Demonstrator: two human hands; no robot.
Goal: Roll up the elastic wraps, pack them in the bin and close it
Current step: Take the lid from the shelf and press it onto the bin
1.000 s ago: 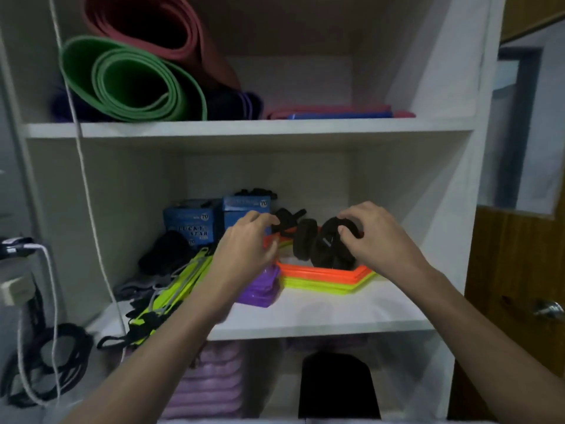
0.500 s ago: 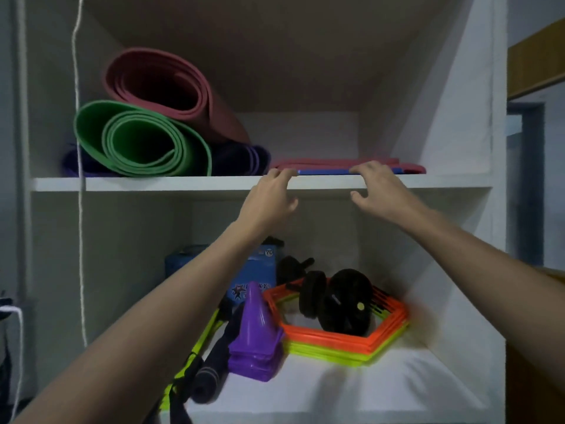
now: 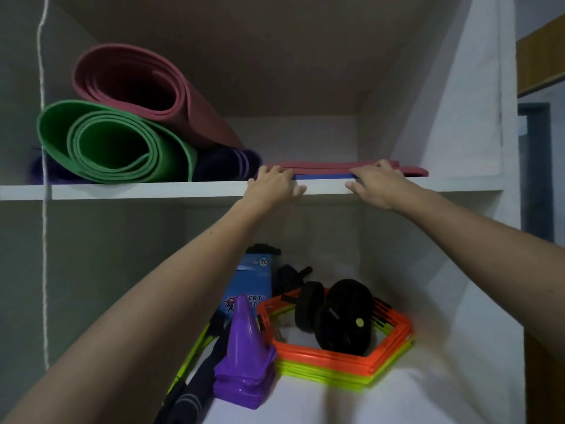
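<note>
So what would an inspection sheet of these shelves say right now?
Surface: white upper shelf; lower shelf below.
Job's things: flat red and blue wraps stacked on the upper shelf; no bin seen.
Clutter: green mat, red mat, purple cones, orange hexagon rings, black wheel roller, blue box.
Hands: left hand and right hand, both at the shelf edge, fingers on the wraps.
Cables: white cord hanging at left.
Surroundings: wooden door at right.
</note>
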